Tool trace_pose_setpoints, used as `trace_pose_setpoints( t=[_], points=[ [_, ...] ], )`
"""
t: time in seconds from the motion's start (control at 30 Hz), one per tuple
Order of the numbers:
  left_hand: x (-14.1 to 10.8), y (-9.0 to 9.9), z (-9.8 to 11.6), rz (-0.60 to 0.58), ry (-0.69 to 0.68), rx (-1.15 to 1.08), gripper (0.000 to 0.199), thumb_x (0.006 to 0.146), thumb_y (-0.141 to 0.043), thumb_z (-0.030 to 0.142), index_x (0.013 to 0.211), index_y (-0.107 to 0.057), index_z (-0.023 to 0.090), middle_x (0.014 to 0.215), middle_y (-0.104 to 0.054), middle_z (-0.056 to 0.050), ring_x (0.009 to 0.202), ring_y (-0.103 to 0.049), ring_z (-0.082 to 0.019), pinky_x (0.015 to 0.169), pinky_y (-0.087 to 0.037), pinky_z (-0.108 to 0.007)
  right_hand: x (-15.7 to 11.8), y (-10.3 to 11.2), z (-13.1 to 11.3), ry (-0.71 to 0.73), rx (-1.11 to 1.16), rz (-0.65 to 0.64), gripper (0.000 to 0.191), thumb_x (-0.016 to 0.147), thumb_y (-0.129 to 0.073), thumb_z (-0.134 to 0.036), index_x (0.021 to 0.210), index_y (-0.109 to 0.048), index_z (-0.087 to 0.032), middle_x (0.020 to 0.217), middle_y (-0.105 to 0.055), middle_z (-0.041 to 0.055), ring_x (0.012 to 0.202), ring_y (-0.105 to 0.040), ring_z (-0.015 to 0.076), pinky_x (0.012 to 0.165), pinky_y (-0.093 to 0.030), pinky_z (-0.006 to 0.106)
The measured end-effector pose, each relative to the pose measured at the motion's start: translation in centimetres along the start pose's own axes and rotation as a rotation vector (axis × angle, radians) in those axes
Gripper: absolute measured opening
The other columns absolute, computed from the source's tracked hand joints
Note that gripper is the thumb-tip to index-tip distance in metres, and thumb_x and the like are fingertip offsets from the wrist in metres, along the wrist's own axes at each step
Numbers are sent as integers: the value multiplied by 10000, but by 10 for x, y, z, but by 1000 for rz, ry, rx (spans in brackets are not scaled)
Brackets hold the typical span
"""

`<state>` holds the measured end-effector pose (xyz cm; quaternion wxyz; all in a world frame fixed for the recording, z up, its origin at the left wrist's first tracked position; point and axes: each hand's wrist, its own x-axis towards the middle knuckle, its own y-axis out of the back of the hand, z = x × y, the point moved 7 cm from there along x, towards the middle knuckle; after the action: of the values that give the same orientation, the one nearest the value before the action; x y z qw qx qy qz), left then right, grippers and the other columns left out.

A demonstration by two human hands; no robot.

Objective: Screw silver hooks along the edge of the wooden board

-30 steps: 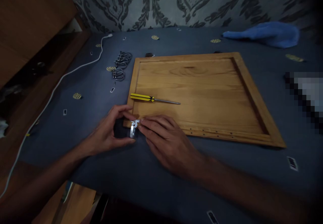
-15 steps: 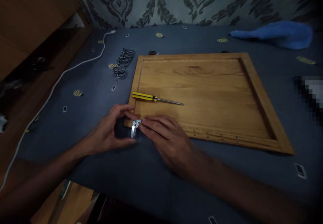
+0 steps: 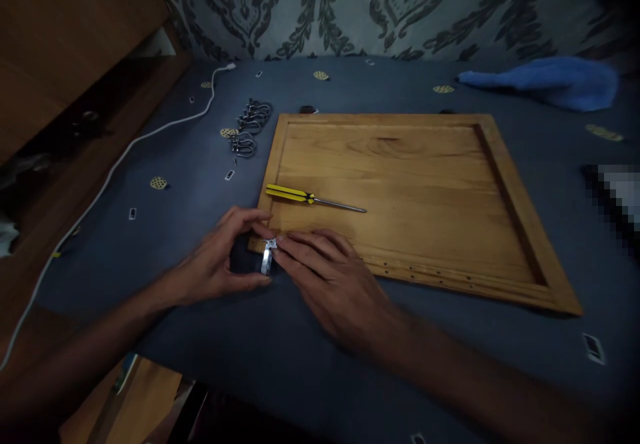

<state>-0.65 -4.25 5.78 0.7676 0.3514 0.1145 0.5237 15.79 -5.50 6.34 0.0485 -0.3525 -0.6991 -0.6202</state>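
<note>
Bracket [image 3: 267,262]: one, shiny metal with a curved band, at the near-left corner of the wood-framed panel [image 3: 400,177], left of centre in the frame.
Bracket tilt: we see its upper end turned slightly compared with half a second ago; position at the corner unchanged. We read that as fine adjustment, bracket probably not fixed yet.
Left hand [image 3: 213,257]: one, thumb and index pinching the bracket.
Right hand [image 3: 335,277]: one, fingertips at the bracket's upper end; we can't tell whether they grip or only steady it.
Panel: one, centre to right; we count about eight dark holes [image 3: 413,269] along its near edge.
Screwdriver [image 3: 290,193]: one, yellow-and-black, lying on the panel's left part, no hand on it.
Looped metal clips [image 3: 244,145]: several, upper left; overlapping, so we can't give an exact count.
Blue cloth [image 3: 555,84]: one, upper right.
</note>
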Motion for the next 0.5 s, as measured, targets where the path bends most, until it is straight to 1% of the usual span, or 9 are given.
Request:
trace_pose_setpoints(
  t=[0.07,0.13,0.2,0.27,0.3,0.33,0.4,0.47,0.5],
  points=[
    [0,2,3,-1,-29,5,753,823,-829,458,1452,-435,329,1202,-663,-76,1150,-622,-268,1013,-528,-460,0,1,0,-3,0,5,349,1015,-448,-89,1271,-684,-106,1319,-724,137,1231,-634,271,1022,-526,473],
    [1,8,8,21,-56,5,694,853,-796,482,1438,-461,314,1211,-667,-78,1146,-631,-262,992,-540,-435,1,2,-1,-4,-1,15,340,1024,-439,-95,1260,-685,-90,1307,-729,142,1229,-632,267,1026,-523,466],
    [7,17,12,73,-55,31,503,927,-715,462,1358,-534,277,1192,-676,-79,1122,-648,-247,967,-545,-404,1,3,-1,-7,1,21,342,1024,-439,-91,1270,-677,-89,1295,-734,139,1229,-630,259,1033,-519,458],
    [18,29,17,137,-45,109,288,987,-634,396,1230,-608,243,1140,-686,-71,1079,-657,-231,944,-541,-385,2,3,-2,-11,12,16,344,1016,-454,-83,1287,-666,-91,1291,-734,138,1230,-627,252,1038,-514,451],
    [25,33,21,158,-56,162,226,995,-617,362,1181,-627,234,1112,-692,-62,1056,-657,-224,946,-535,-383,2,3,-2,-11,18,18,340,1011,-462,-78,1285,-665,-84,1288,-734,141,1230,-626,253,1039,-512,448],
    [33,37,24,168,-77,217,199,997,-608,336,1163,-634,229,1094,-695,-55,1041,-654,-219,942,-532,-379,2,4,-2,-8,23,20,337,1007,-467,-73,1280,-665,-73,1285,-734,146,1229,-626,255,1040,-511,447],
    [51,39,30,139,-148,317,219,991,-613,331,1179,-632,219,1151,-694,-60,1101,-633,-229,991,-507,-389,2,4,-2,0,26,17,335,1006,-464,-70,1275,-664,-63,1287,-732,152,1228,-627,261,1038,-511,453],
    [68,37,31,89,-208,366,270,1003,-590,366,1217,-624,205,1207,-682,-78,1151,-608,-245,1032,-481,-408,1,4,-2,2,24,6,342,1009,-459,-76,1285,-661,-85,1296,-729,144,1235,-625,260,1038,-510,457],
    [76,35,28,48,-216,378,303,1003,-588,390,1236,-621,199,1221,-675,-85,1160,-596,-252,1034,-476,-410,1,3,-2,0,23,-2,345,1010,-460,-80,1292,-658,-99,1301,-727,137,1241,-623,257,1040,-509,457]
  ],
)
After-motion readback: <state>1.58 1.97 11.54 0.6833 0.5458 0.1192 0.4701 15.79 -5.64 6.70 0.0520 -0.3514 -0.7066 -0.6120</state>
